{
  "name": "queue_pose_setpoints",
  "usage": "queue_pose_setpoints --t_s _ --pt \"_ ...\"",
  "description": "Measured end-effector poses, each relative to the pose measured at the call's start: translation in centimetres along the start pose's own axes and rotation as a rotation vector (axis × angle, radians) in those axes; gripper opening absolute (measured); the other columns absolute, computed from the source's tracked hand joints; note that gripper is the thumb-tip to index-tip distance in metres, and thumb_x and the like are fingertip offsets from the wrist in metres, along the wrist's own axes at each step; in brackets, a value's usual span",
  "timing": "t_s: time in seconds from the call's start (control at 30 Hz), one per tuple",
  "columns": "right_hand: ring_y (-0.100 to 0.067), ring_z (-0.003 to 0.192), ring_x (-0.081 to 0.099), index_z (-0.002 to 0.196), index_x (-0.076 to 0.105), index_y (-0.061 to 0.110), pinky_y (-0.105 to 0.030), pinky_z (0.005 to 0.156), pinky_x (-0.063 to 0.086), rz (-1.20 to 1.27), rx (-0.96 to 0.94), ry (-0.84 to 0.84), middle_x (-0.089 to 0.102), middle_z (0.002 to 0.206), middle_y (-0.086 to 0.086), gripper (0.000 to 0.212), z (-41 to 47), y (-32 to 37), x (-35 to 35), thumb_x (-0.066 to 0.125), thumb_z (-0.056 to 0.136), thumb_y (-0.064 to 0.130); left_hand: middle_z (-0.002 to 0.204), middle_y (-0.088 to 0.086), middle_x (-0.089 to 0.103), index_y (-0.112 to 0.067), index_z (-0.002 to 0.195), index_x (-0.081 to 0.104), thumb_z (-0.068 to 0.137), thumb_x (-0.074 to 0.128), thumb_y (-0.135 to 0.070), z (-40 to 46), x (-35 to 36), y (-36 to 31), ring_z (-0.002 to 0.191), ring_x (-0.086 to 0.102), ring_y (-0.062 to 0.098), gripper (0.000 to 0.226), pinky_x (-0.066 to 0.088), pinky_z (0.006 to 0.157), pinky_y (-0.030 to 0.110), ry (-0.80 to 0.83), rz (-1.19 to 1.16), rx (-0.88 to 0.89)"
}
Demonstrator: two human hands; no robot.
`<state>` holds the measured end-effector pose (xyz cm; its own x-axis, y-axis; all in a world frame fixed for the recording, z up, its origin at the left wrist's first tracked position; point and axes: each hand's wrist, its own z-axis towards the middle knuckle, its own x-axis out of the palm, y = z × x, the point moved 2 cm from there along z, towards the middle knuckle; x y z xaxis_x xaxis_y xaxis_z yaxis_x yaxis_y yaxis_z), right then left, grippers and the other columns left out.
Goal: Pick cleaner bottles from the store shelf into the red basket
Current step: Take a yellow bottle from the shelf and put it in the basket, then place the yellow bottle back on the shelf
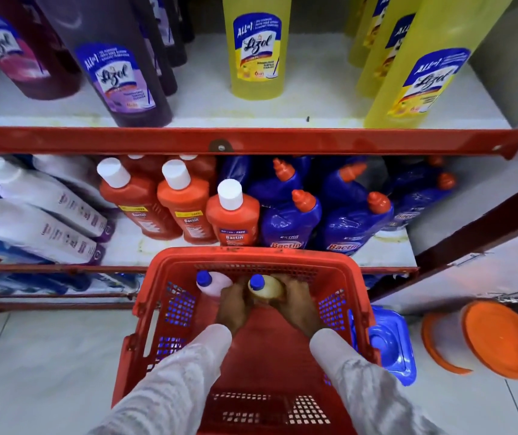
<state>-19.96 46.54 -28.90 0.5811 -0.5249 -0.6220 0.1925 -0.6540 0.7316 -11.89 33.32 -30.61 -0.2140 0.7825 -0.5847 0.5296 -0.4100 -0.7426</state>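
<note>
Below, both hands are seen inside the red basket [253,262] on the floor. A yellow bottle [267,288] with a blue cap is clasped between the left hand [232,309] and the right hand [298,304], fingers curled around its sides; its lower body is hidden by them. A pink bottle [212,285] stands just beside, partly masked by the left hand. Orange bottles [232,215] and blue bottles [289,215] are ranged on the shelf [251,141]; the upper bottles are cut off.
</note>
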Motion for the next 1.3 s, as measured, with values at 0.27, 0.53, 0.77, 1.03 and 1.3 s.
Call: queue_pose_setpoints --t_s 0.27,0.53,0.77,1.03,1.3 --pt "-0.012 0.092 0.074 0.106 0.076 0.023 -0.030 0.089 0.057 0.035 -0.212 -0.152 0.080 0.103 0.002 0.035 -1.6 6.1 -8.1 0.073 0.075 0.008 0.099 0.001 0.073 -0.025 0.104 0.066 0.073 0.054 -0.006 -3.1 -7.9 -8.6 0.090 0.067 0.020 0.038 0.053 0.084 0.033 -0.223 0.148 0.416" --pt "-0.022 0.095 0.068 0.111 0.068 0.015 -0.044 0.085 0.057 0.107 -0.569 -0.936 0.071 0.106 -0.002 0.027 -4.9 13.9 -20.0 0.071 0.085 0.009 0.139 0.008 0.057 -0.015 0.118 0.064 0.081 0.067 -0.016 -3.5 -14.7 -21.2 0.128 0.050 0.033 0.037 0.039 0.105 0.050 -0.641 0.512 0.995" --pt "-0.039 0.136 0.039 0.145 0.031 0.002 -0.054 0.114 0.035 0.293 -0.282 -1.158 0.042 0.147 -0.022 0.097 0.7 16.1 -25.2 0.084 0.070 0.033 0.158 0.012 0.031 -0.020 0.147 0.029 0.085 0.058 -0.032 0.4 -14.1 -24.3 0.146 0.022 0.035 0.069 0.016 0.119 0.059 -0.467 0.755 0.777" --pt "-0.035 0.131 0.042 0.151 0.022 0.006 -0.035 0.098 0.039 0.467 -0.230 -0.927 0.039 0.146 -0.019 0.101 5.1 16.0 -29.4 0.085 0.074 0.022 0.158 0.008 0.032 -0.025 0.149 0.025 0.084 0.057 -0.029 0.9 -14.2 -24.3 0.146 0.024 0.030 0.073 0.009 0.122 0.053 -0.393 0.742 0.726" --pt "-0.024 0.095 0.063 0.124 0.048 0.017 -0.042 0.081 0.053 0.966 -0.525 -0.718 0.063 0.109 -0.006 0.068 1.1 18.2 -31.1 0.072 0.060 0.025 0.150 0.005 0.045 -0.028 0.147 0.032 0.080 0.058 -0.032 1.0 -14.4 -24.5 0.138 0.037 0.026 0.071 0.016 0.122 0.049 -0.390 0.669 0.737"
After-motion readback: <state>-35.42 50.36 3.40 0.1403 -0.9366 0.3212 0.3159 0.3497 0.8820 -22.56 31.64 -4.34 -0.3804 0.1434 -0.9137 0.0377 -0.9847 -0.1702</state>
